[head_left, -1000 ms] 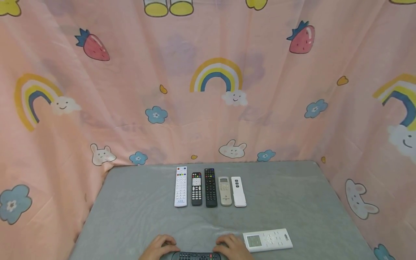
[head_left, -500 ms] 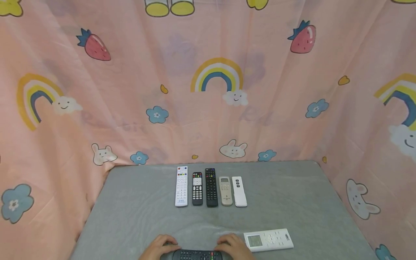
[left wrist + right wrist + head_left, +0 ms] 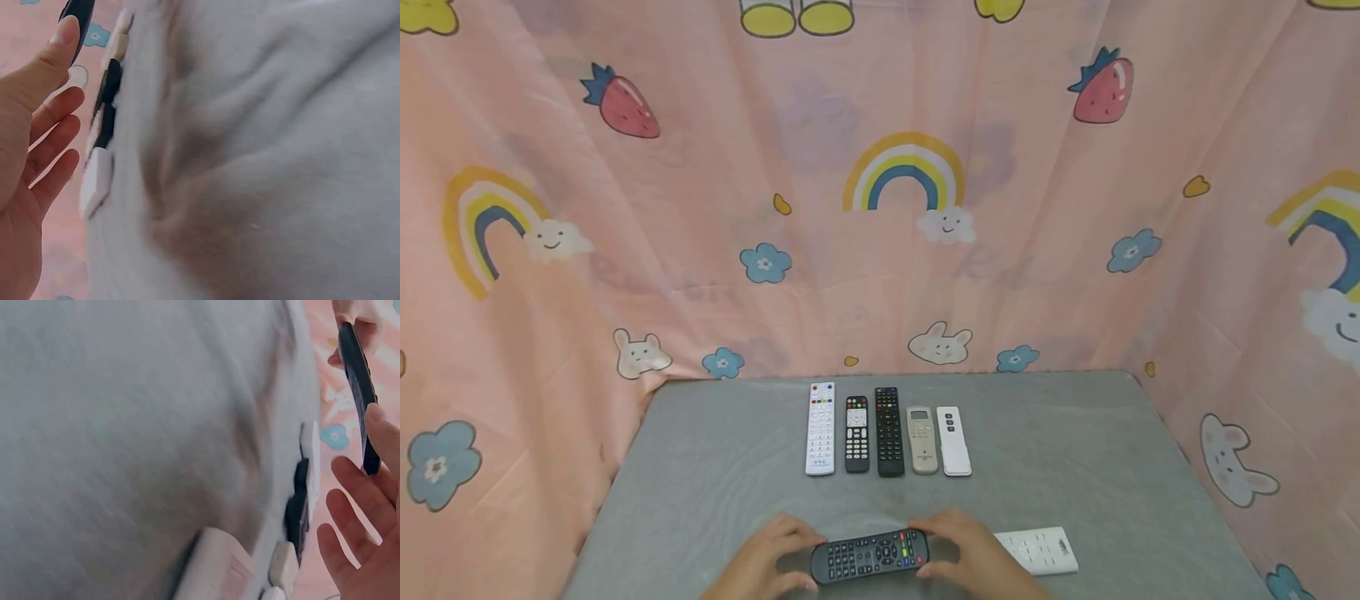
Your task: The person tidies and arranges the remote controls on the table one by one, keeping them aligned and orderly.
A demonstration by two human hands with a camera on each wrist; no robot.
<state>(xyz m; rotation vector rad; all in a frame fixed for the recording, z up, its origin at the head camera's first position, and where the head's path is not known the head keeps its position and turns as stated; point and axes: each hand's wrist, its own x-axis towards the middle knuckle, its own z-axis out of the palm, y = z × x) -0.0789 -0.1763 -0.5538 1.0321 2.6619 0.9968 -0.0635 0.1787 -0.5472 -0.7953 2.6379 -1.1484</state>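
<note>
A black remote control (image 3: 870, 557) with coloured buttons at its right end is held level between two hands near the front of the table, its right end slightly higher in the head view. My left hand (image 3: 767, 557) pinches the left end between thumb and fingers. At the opposite end, the thumb and fingers of my right hand (image 3: 970, 554) grip it. The right wrist view shows the remote edge-on, raised above the grey cloth, with the other fingers spread loosely. Behind the right hand lies a white remote with a screen (image 3: 1041, 552), its left part hidden.
Across the back of the grey table (image 3: 715, 467) lies a row of remotes: a white one (image 3: 820, 429), a small black one (image 3: 857, 435), a long black one (image 3: 889, 433), a beige one (image 3: 922, 440) and a slim white one (image 3: 953, 442). A pink patterned curtain (image 3: 700, 167) surrounds the table.
The black remote has risen from the front edge, both hands lifting it up and forward. It now tilts slightly, and the right hand covers part of the white remote beside it.
</note>
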